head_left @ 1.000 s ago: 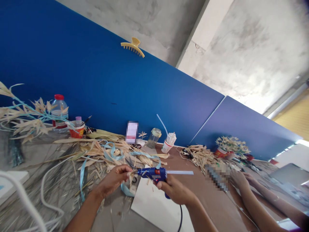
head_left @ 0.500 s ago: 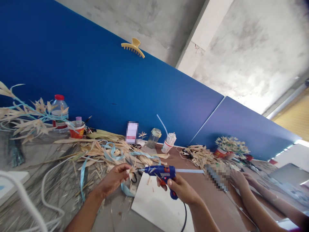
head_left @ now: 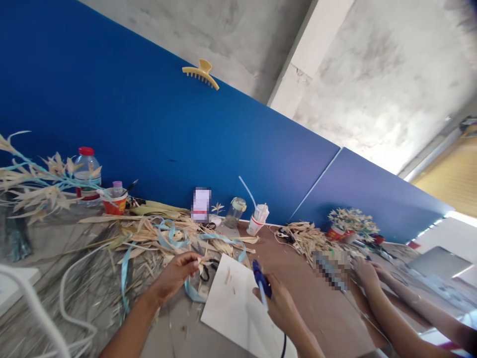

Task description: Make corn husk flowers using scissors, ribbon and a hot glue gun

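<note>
My left hand (head_left: 183, 271) is closed, pinching a small pale dried-husk flower (head_left: 201, 262) between thumb and fingertips. My right hand (head_left: 280, 301) wraps round a blue hot glue gun (head_left: 257, 271), whose clear glue stick (head_left: 263, 297) sticks out toward me. The gun is over a white board (head_left: 234, 308), turned away from the flower. Black-handled scissors (head_left: 204, 273) lie just beyond my left fingertips. Part of the gun's grip is hidden in my right palm.
Dried husks (head_left: 149, 233) and light-blue ribbon (head_left: 126, 271) litter the table. Behind them stand a phone (head_left: 201, 205), a jar (head_left: 234, 213) and a paper cup (head_left: 257, 221). White cable (head_left: 63, 303) loops at left. Another person's hands (head_left: 367, 273) are at right.
The glue gun has moved from the flower, swinging from sideways to pointing away from me. My left hand still pinches the flower in nearly the same place.
</note>
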Motion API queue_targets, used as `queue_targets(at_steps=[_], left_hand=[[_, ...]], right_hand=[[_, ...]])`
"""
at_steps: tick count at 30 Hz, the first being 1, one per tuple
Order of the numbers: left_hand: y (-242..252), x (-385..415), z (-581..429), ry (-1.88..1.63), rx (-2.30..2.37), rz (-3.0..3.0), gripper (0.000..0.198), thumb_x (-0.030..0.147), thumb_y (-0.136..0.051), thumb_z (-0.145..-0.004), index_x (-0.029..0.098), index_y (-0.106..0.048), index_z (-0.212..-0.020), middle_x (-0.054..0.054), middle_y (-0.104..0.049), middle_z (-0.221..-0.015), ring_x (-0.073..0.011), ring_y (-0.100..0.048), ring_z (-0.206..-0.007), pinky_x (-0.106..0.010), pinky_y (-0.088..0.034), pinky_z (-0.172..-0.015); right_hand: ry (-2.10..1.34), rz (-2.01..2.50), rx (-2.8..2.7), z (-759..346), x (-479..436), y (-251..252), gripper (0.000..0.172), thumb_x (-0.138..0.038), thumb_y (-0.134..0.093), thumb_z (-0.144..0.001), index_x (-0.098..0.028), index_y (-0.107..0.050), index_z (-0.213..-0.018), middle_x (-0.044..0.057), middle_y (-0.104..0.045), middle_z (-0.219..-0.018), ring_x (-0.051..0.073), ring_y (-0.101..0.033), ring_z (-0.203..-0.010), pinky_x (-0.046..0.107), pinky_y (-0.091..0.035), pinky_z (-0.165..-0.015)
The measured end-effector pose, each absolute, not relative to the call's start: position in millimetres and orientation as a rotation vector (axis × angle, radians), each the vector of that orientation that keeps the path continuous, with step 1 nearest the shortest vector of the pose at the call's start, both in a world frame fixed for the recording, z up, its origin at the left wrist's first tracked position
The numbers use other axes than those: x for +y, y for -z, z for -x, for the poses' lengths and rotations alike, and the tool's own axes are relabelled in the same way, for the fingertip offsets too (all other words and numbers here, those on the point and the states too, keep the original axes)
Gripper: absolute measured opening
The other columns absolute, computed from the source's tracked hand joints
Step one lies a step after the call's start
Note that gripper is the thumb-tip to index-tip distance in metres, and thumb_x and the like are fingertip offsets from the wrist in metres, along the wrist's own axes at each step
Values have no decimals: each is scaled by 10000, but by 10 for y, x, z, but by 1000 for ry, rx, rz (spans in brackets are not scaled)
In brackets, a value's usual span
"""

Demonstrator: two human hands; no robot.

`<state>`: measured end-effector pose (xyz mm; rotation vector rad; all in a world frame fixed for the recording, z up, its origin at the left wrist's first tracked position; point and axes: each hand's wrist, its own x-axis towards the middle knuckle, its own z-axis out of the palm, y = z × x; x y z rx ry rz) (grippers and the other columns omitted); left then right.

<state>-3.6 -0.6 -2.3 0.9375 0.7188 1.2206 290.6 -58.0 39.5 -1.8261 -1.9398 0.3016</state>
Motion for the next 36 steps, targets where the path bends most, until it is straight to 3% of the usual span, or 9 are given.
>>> queue_targets(at_steps=[5,12,15,17,21,28,36], left_hand=[[37,3,42,-1203,667,-914,275,340,-840,-579,159,-716,-743,16,-591,-583,-113,-527,-575,-201,-368,-542],[-8,-32,63,-1202,570,-771,221,325,-850,-570,201,-694,-664,-2,-647,-652,-163,-638,-698,-215,-446,-623],[-30,-47,59,-1158,585,-711,229,282,-872,-538,197,-709,-674,-14,-681,-715,-160,-655,-746,-184,-435,-590],[-37,-49,53,-1141,607,-684,253,257,-887,-509,192,-722,-689,-8,-687,-713,-149,-658,-741,-172,-439,-588],[-37,-39,49,-1137,583,-695,266,229,-879,-525,181,-747,-751,-10,-708,-734,-135,-650,-705,-196,-484,-670],[14,-12,58,-1161,533,-720,218,197,-810,-641,162,-746,-847,-46,-742,-827,-177,-669,-786,-305,-500,-848],[52,3,88,-1226,617,-722,227,236,-820,-610,201,-729,-816,-30,-737,-806,-191,-665,-747,-318,-532,-819]], right_hand=[[-87,1979,-2040,-2776,-615,-168,181,-252,-547,-778,-172,-616,-925,110,-621,-950,251,-623,-861,320,-441,-751],[-336,1851,-1935,-2778,-633,-302,384,-251,-594,-701,-164,-647,-1071,141,-626,-1076,271,-612,-928,364,-454,-825],[-618,1580,-1687,-2569,-558,-534,307,-381,-527,-783,-171,-665,-958,105,-660,-906,230,-607,-810,332,-470,-730],[-923,1402,-1542,-2308,-473,-663,341,-466,-529,-796,-167,-666,-887,72,-644,-783,200,-590,-724,306,-456,-663],[-1303,1148,-1363,-1755,-281,-766,372,-532,-640,-714,-165,-631,-774,16,-586,-682,141,-530,-616,262,-401,-589],[-1420,1121,-1276,-1373,-92,-638,272,-420,-670,-673,-170,-562,-662,-31,-546,-575,102,-487,-533,242,-380,-564],[-1587,1007,-1114,-1349,-8,-545,239,-366,-715,-590,-175,-572,-586,-39,-563,-525,90,-496,-500,246,-407,-577]])
